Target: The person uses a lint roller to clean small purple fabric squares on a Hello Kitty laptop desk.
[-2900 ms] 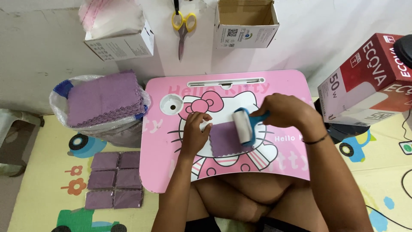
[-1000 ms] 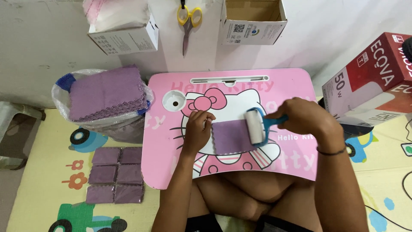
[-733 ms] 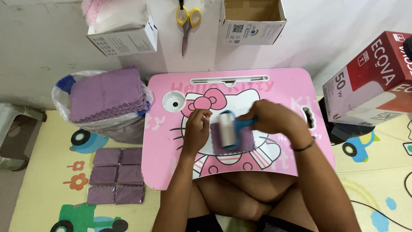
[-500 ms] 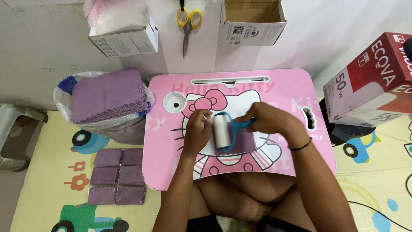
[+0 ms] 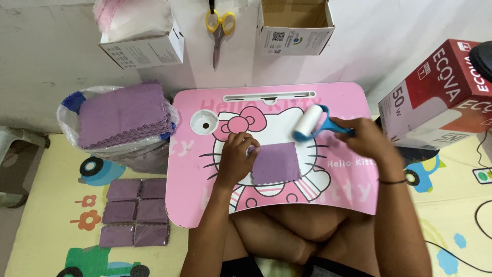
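Head-worn view, steeply downward, close

This looks like a home floor corner used for small piecework. A child's cartoon play mat (image 5: 46, 215) covers the floor beneath a pink cartoon lap bench (image 5: 338, 100). Left of the grip sits a bagged stack of purple cloths (image 5: 123, 115); beyond it, scissors (image 5: 219, 28) and cardboard boxes (image 5: 294, 25) hang on a plain white wall.

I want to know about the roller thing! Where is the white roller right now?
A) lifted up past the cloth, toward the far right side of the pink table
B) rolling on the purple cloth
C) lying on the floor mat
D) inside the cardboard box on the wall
A: the right hand holds the white roller up and away from the purple cloth, which lies bare on the pink table.
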